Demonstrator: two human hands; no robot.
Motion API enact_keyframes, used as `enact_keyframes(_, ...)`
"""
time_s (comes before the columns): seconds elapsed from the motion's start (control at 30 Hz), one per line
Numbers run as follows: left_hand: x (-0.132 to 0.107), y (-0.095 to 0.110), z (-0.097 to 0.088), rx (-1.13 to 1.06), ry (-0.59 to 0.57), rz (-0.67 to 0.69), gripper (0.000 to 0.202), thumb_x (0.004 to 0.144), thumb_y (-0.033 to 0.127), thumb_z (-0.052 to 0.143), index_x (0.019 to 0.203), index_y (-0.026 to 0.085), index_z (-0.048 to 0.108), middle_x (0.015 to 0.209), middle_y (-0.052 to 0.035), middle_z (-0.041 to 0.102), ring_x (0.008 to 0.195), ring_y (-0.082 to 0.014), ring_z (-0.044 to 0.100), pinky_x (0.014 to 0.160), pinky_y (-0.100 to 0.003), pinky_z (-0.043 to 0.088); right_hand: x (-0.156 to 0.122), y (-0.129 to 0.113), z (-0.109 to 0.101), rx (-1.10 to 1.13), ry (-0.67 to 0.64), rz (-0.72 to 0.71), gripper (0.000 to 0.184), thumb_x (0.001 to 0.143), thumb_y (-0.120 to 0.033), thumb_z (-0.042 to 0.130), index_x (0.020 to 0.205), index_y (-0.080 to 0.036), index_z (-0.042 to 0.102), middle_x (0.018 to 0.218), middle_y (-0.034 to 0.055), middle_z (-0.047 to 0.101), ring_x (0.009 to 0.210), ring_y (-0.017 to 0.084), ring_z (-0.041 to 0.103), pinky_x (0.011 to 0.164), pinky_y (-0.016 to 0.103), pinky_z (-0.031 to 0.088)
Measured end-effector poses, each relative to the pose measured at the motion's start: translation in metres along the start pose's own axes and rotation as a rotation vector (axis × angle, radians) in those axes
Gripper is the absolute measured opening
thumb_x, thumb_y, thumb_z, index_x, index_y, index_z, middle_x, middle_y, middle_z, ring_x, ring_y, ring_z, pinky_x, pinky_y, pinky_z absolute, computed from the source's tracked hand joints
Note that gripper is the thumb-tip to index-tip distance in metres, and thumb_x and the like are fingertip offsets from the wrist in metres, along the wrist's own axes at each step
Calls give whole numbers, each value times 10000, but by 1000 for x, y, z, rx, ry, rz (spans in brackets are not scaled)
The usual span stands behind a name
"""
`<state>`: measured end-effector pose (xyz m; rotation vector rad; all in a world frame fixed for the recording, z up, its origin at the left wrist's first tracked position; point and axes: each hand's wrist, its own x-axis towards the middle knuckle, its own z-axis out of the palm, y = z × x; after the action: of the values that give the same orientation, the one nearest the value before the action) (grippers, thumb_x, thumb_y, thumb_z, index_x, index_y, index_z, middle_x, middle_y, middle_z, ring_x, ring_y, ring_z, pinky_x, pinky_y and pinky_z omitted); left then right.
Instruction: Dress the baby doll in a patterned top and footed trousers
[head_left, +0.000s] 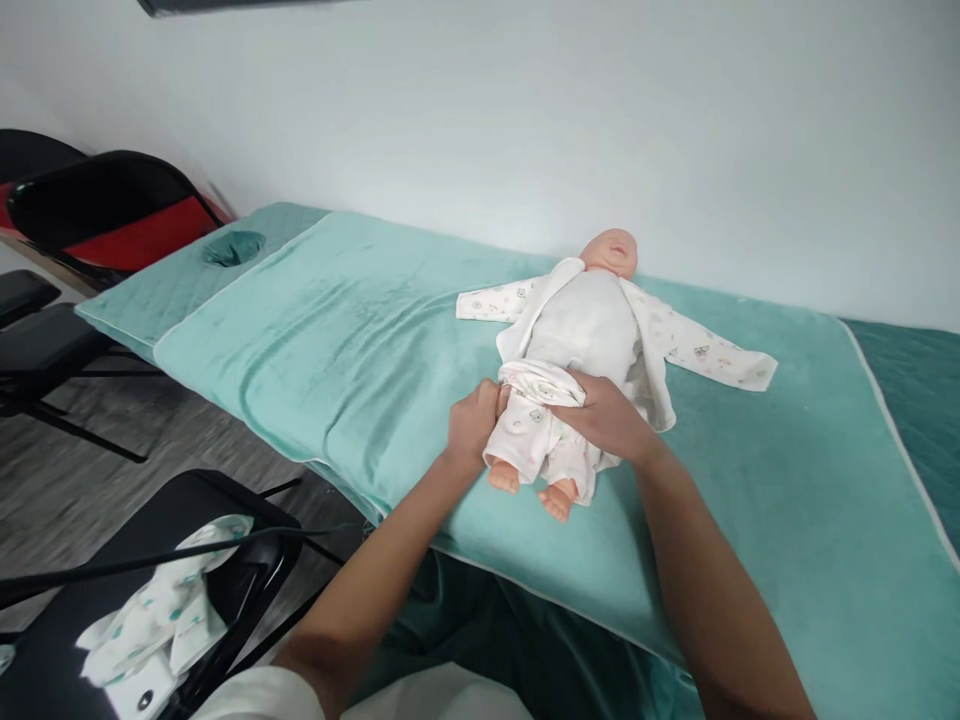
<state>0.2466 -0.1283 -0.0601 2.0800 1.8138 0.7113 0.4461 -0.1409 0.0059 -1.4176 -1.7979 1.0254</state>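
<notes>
Your only view comes from the camera on your head. It looks forward and down across the massage table (337,330) from its near long side, facing the white wall (525,100) behind it. The view is rolled a little, so the table runs from upper left to lower right. The camera sits close: your forearms rise from the bottom edge, and your left hand (471,425) and right hand (607,415) meet at the baby doll (592,320) near centre. A black folding chair (150,520) fills the lower left corner.
</notes>
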Motion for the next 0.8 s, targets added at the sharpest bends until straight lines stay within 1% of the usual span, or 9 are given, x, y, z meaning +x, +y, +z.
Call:
enact_keyframes(0.07, -4, -2, 1, 27, 38, 29, 282, 1020, 411, 383, 809, 239, 457, 737, -19, 591, 689, -189, 598, 613, -291, 308, 1, 0, 1, -5, 36, -2, 228, 849, -320, 632, 1035, -213, 708, 1019, 1, 744, 971, 231, 676, 813, 327, 527)
enact_keyframes(0.13, -9, -4, 2, 24, 52, 60, 300, 1026, 402, 361, 793, 237, 454, 717, -17, 588, 677, -185, 595, 611, -293, 314, 1, 1, 2, -2, 45, -7, 224, 845, -306, 632, 1036, -210, 699, 1023, 7, 741, 968, 230, 668, 812, 327, 518)
enact_keyframes(0.2, -12, -7, 1, -6, 42, 91, 319, 1028, 401, 344, 772, 238, 443, 684, -9, 572, 656, -179, 583, 609, -291, 321, 0, 2, 2, 16, 25, -12, 261, 847, -337, 654, 1075, -215, 685, 1052, 12, 733, 988, 230, 658, 836, 334, 509)
enact_keyframes(0.27, -14, -9, -1, -53, 23, 119, 332, 1025, 408, 338, 756, 237, 432, 658, -1, 554, 632, -171, 564, 608, -287, 330, -1, 4, -3, 44, -21, -23, 304, 842, -408, 688, 1078, -217, 669, 1058, 17, 718, 988, 226, 646, 843, 335, 499)
enact_keyframes(0.37, -16, -12, -3, -123, 12, 145, 349, 1018, 418, 340, 737, 233, 432, 640, 6, 535, 606, -159, 532, 610, -283, 339, -4, 7, -14, 173, -86, -56, 339, 821, -465, 725, 1030, -213, 640, 982, 13, 691, 902, 195, 628, 774, 307, 489)
enact_keyframes(0.47, -17, -14, -3, -196, 11, 162, 358, 1003, 419, 363, 716, 224, 451, 637, 9, 533, 602, -148, 509, 615, -280, 348, -8, 10, -26, 356, -90, -61, 312, 856, -454, 699, 1040, -214, 625, 930, 11, 675, 850, 167, 617, 733, 281, 485)
enact_keyframes(0.53, -18, -14, -4, -253, 9, 168, 356, 986, 412, 389, 697, 217, 461, 625, 14, 524, 593, -140, 490, 612, -277, 350, -10, 11, -29, 399, -53, -47, 299, 852, -433, 713, 1037, -213, 633, 921, 17, 677, 853, 165, 622, 739, 278, 488)
enact_keyframes(0.63, -18, -14, -5, -331, -1, 163, 350, 957, 391, 421, 660, 209, 452, 589, 26, 489, 568, -125, 449, 595, -269, 342, -10, 14, -29, 402, 28, -34, 323, 798, -400, 774, 1035, -218, 651, 923, 23, 692, 869, 171, 633, 756, 282, 496)
enact_keyframes(0.8, -17, -12, -7, -339, -7, 163, 315, 880, 322, 439, 593, 202, 392, 556, 30, 438, 555, -116, 394, 579, -270, 307, -8, 25, -31, 483, 255, -37, 329, 753, -386, 806, 997, -233, 648, 845, -1, 684, 759, 146, 621, 679, 265, 496)
